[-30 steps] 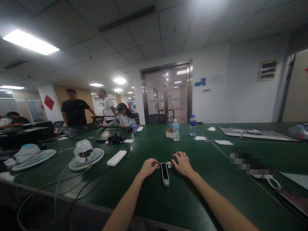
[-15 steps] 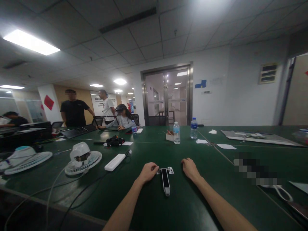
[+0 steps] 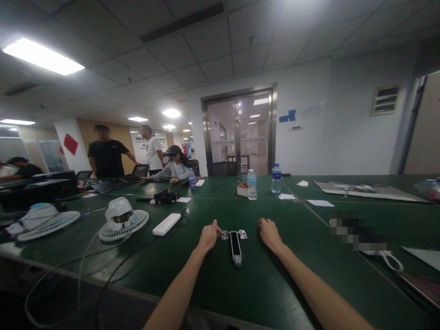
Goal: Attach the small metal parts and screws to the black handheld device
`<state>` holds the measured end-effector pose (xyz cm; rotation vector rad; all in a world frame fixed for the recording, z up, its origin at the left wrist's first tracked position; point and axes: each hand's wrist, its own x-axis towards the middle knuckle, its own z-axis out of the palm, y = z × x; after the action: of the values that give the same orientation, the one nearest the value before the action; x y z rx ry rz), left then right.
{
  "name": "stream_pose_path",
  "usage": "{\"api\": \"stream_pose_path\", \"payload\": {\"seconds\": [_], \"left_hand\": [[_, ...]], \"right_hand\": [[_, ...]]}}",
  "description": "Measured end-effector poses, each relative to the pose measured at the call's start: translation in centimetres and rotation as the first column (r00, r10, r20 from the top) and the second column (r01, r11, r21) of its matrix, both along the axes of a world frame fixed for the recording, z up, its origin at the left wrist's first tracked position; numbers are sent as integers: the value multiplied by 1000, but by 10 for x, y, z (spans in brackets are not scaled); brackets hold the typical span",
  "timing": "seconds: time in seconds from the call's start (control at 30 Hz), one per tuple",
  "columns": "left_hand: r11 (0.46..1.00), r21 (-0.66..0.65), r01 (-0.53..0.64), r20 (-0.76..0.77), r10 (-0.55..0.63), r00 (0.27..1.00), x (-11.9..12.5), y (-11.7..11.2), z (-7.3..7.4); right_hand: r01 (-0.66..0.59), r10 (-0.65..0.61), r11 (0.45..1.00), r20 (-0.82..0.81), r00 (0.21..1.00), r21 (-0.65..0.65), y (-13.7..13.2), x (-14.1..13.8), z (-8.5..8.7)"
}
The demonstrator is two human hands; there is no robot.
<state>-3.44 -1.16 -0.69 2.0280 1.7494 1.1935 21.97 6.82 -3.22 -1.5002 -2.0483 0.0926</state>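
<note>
On the green table [image 3: 220, 286] lies a slim black bar with a silver frame [image 3: 235, 251] and a rounded near end. A small metal plate with holes sits on each side of its far end: the left plate [image 3: 225, 235] and the right plate [image 3: 243, 234]. My left hand [image 3: 208, 237] is beside the left plate, thumb raised away from the fingers, holding nothing; whether a fingertip touches the plate I cannot tell. To the right of the bar, my right hand [image 3: 270, 233] rests on the table, fingers loosely bent and nothing visible in them.
A white power strip [image 3: 167, 224] with cables and a white fan part [image 3: 123, 222] lie to the left. Farther back stand water bottles [image 3: 252, 184] and a small box [image 3: 242, 190]. A blurred dark object [image 3: 359, 233] lies at right. Several people are beyond the table.
My left hand has drawn slightly left from the left plate and its thumb has lifted, uncovering the plate. My right hand stays beside the bar. The view has tilted a little.
</note>
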Motion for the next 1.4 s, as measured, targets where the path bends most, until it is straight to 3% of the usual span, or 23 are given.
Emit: {"api": "stream_pose_path", "payload": {"seconds": [0.17,0.37,0.57,0.8,1.07,1.3,1.4], "left_hand": [[999,12,-37,-27,37,999,1,-3,2],[999,44,16,-78,-13,997,3,1,1],[981,147,129,-187,-101,977,12,-1,9],[961,128,247,-198,-219,955,26,-8,14],[960,157,232,-215,-196,957,33,-11,11],[965,165,202,-319,-142,937,30,-14,11],[969,161,185,-308,-129,942,22,-10,11]], "right_hand": [[-128,149,983,-161,976,129,-16,-19,8],[-362,417,902,-256,872,235,-40,-52,14],[-483,554,830,-311,772,281,-48,-63,15],[-492,534,844,-414,737,213,-47,-61,17],[-508,503,848,-524,687,149,-56,-60,26],[-509,481,849,-606,633,142,-65,-61,25],[-484,476,863,-550,686,143,-61,-57,26]]}}
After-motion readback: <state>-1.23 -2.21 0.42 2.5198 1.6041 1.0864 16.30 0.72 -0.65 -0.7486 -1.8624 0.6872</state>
